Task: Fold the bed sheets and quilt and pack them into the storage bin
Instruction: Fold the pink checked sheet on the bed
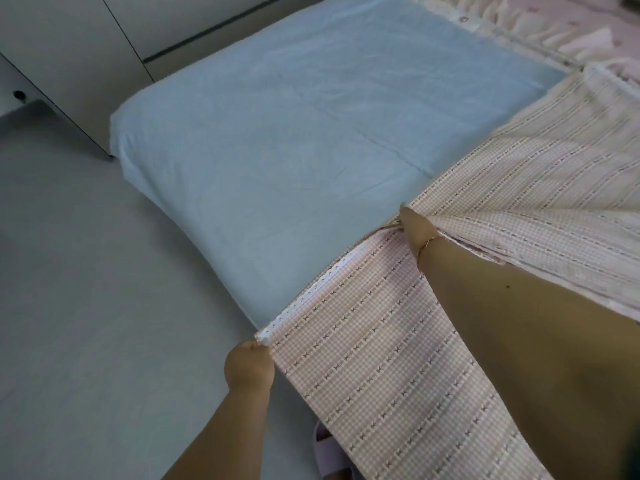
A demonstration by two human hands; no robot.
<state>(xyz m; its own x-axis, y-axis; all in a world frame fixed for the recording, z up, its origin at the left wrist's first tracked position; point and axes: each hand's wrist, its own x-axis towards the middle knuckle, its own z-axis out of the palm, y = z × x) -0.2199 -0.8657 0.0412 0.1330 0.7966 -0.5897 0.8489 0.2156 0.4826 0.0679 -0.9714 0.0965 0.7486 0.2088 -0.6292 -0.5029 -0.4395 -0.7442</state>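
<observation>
- I see a pink checked sheet (pixel 388 344) with rows of small dark stars, lying on the right side of the bed and hanging off its near edge toward the floor.
- It has a white lace trim (pixel 311 292) along its left edge.
- My left hand (pixel 247 365) is curled tight and pinches the near corner of the sheet, right where the lace ends.
- My right hand (pixel 417 225) grips the same edge farther up, and the cloth bunches into folds around it.
- There is a thin bracelet (pixel 427 244) on my right wrist.
- The sheet is pulled straight between my two hands.
- Under it is the bed (pixel 277 133), covered in a smooth light blue sheet.
- At the far end of the bed is pale frilly bedding (pixel 540 29), next to the pink sheet.
- The grey floor (pixel 86 306) is on the left.
- A white cupboard (pixel 104 46) stands behind the bed.
- A light purple slipper (pixel 329 455) shows on the floor, partly under the hanging sheet.
</observation>
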